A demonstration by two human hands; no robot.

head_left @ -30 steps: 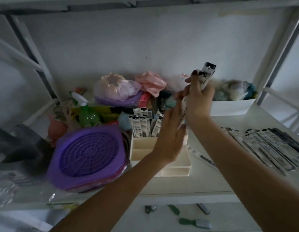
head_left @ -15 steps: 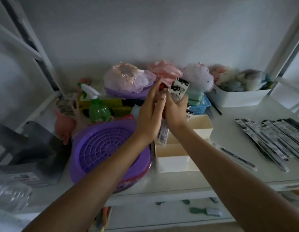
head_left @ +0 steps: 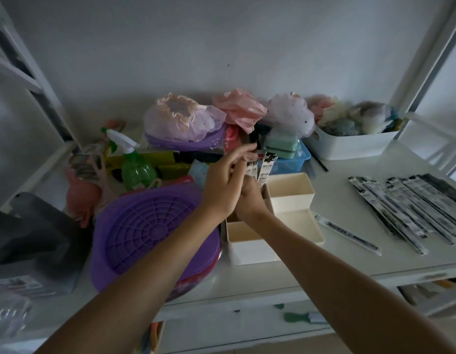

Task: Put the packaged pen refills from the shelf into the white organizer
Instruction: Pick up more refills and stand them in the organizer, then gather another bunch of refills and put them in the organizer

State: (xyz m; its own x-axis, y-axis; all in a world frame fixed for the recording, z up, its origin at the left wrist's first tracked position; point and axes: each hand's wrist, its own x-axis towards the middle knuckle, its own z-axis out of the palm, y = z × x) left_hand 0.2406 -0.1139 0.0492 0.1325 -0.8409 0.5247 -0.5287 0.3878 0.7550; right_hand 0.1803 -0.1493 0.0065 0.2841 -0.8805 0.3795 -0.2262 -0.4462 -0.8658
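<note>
The white organizer (head_left: 290,198) stands at mid-shelf with several compartments. My right hand (head_left: 249,198) is over its back left compartment, shut on a packaged pen refill (head_left: 266,168) that stands upright in it. My left hand (head_left: 225,182) is just left of it, fingers touching the tops of the refill packs (head_left: 252,167) standing there. A row of several packaged refills (head_left: 411,208) lies flat on the shelf at the right. One single refill pack (head_left: 347,235) lies between that row and the organizer.
A purple plastic basin (head_left: 147,231) sits left of the organizer, a green spray bottle (head_left: 134,167) behind it. Bagged items, a blue basket (head_left: 288,164) and a white bin (head_left: 354,146) crowd the back. The shelf's front edge (head_left: 324,284) runs below my arms.
Both hands came down from above the shelf with the refill pack, which now stands inside the organizer's back left compartment. The camera view shifted left and lower.
</note>
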